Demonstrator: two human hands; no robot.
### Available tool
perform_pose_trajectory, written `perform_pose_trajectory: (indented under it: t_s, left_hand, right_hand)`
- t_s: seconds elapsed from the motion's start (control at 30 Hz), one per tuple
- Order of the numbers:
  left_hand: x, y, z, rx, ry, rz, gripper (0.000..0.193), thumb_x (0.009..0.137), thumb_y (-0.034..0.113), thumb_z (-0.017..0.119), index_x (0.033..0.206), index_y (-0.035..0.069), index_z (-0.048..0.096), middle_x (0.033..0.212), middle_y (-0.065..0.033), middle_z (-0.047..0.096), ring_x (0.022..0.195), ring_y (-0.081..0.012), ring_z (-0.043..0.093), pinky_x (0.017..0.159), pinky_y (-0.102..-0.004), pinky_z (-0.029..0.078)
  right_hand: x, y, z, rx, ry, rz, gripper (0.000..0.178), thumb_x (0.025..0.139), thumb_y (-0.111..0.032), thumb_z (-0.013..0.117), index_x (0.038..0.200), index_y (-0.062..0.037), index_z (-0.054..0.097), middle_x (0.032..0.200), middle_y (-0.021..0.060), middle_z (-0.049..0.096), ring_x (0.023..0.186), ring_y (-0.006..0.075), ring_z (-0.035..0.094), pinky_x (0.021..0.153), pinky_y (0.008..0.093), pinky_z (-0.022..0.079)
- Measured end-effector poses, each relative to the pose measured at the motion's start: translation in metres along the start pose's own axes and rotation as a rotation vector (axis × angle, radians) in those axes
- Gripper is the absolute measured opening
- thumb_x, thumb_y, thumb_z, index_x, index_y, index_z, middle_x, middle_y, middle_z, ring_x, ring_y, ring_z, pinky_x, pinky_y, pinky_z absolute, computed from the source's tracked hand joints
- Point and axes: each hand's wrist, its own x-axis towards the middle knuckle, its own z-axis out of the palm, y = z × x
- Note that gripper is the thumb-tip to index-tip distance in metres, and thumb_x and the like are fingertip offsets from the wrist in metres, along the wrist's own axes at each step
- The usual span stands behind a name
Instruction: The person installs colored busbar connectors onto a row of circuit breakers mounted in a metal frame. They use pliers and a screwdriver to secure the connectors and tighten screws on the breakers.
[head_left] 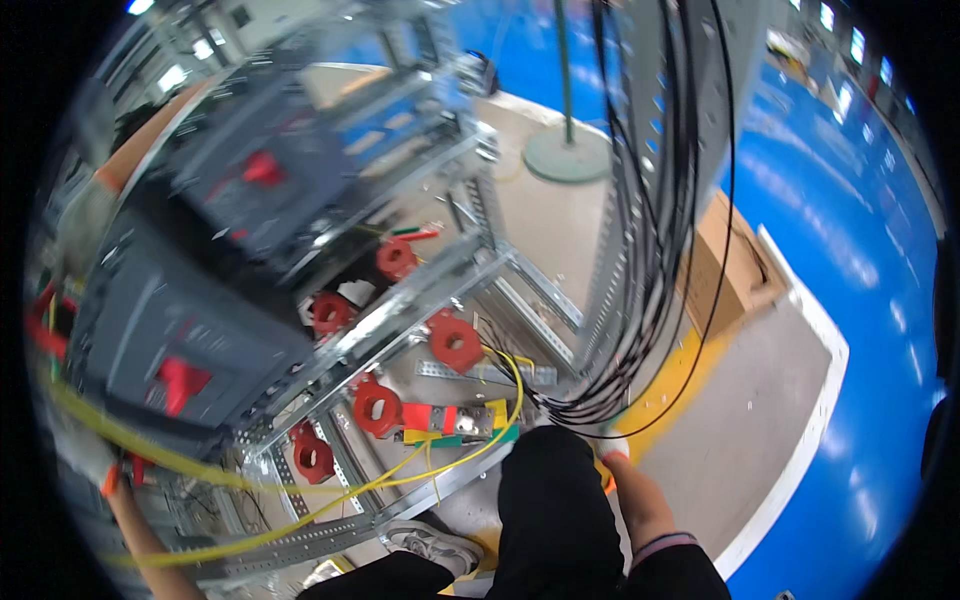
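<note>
My left hand point(85, 445), in a pale glove with an orange cuff, is at the far left beside the lower grey circuit breaker point(200, 330) with its red handle. Motion blur and a yellow wire point(190, 460) crossing nearby keep its fingers from showing clearly. My right hand point(614, 446), also in a pale glove, is low beside my knee, just under the looped bundle of black cables point(600, 385). Its fingers are mostly hidden, so I cannot tell whether it touches the cables. Several red ring-shaped parts point(455, 342) sit in the metal frame point(400, 290) between my hands.
Another person's arm point(150, 140) reaches in at upper left, its gloved hand beside the breakers. An upper breaker point(265, 170) is mounted behind. Red, yellow and green busbars point(460, 420) lie low in the frame. A cardboard box point(725, 265) and a green round stand base point(567, 157) are beyond.
</note>
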Motion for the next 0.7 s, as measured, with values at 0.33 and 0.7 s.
perform_pose_trajectory:
  t_s: [0.33, 0.7]
  left_hand:
    - [0.010, 0.153, -0.033, 0.006, 0.196, 0.024, 0.030, 0.104, 0.022, 0.051, 0.090, 0.001, 0.067, 0.086, -0.0189, 0.067, 0.083, -0.0396, 0.064, 0.076, -0.0506, 0.050]
    - [-0.010, 0.074, 0.018, -0.067, 0.106, 0.032, 0.034, 0.108, 0.027, 0.048, 0.118, 0.000, 0.067, 0.110, -0.0189, 0.068, 0.102, -0.0364, 0.064, 0.089, -0.0442, 0.052]
  right_hand:
    - [-0.169, 0.016, -0.146, 0.598, 0.129, 0.146, 0.044, 0.097, -0.038, 0.068, 0.093, 0.0058, 0.072, 0.082, 0.0178, 0.074, 0.062, 0.0228, 0.071, 0.060, 0.0399, 0.057]
    - [-0.262, -0.026, -0.336, 0.111, 0.208, -0.090, 0.038, 0.092, -0.043, 0.063, 0.094, -0.0074, 0.077, 0.069, 0.0126, 0.070, 0.058, 0.0231, 0.066, 0.058, 0.0394, 0.054]
